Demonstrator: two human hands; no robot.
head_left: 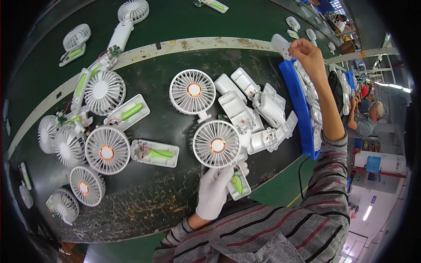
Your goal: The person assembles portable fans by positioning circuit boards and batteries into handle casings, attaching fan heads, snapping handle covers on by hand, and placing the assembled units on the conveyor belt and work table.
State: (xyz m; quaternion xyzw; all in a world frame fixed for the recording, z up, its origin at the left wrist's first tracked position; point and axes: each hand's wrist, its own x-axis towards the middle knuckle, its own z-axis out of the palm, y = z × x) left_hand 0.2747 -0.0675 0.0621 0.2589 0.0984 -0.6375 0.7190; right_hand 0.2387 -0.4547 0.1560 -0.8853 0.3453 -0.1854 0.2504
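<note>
My left hand (210,193), in a white glove, is closed around the neck of a small white handheld fan (216,144). The fan's open handle (239,188) points toward me and shows a green battery inside. My right hand (308,57) is bare and raised at the far right, pinching a white plastic handle cover (280,44) above the end of a blue bin (291,96). White plastic parts lie in that bin. Beside the held fan is another fan (193,92) with an orange ring at its centre. A loose pile of white plastic handle shells (237,109) spreads to its right.
Several fans (107,151) with exposed batteries and wires crowd the dark, scratched table's (144,197) left side. Past a pale rail (193,44), a green surface carries more fans (133,11). Other people (370,116) sit at the far right.
</note>
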